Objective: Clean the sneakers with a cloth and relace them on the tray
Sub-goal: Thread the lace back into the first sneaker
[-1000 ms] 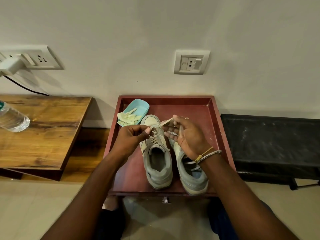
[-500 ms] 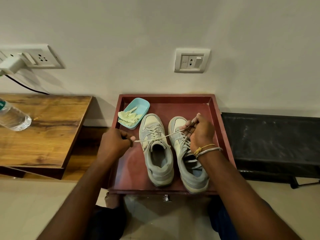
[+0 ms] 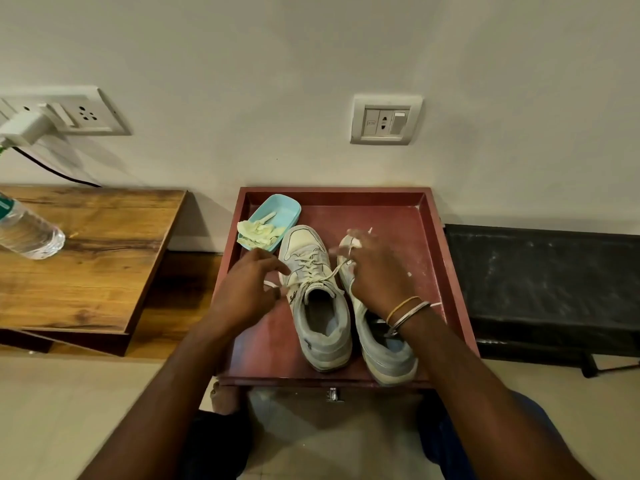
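Lace (image 3: 333,273) on sneaker (image 3: 304,245): slack now, no longer stretched. We draw hands inward: right hand (image 3: 379,271) pinches it; left hand (image 3: 247,294) curled, grip unclear. Knot likely next.

Worn on the head, wide-angle, looking forward and down from close above the dark red square tray (image 3: 398,216). Faces the pale plastered wall (image 3: 311,64) straight ahead, with the brown wooden tabletop (image 3: 104,254) at left edge.
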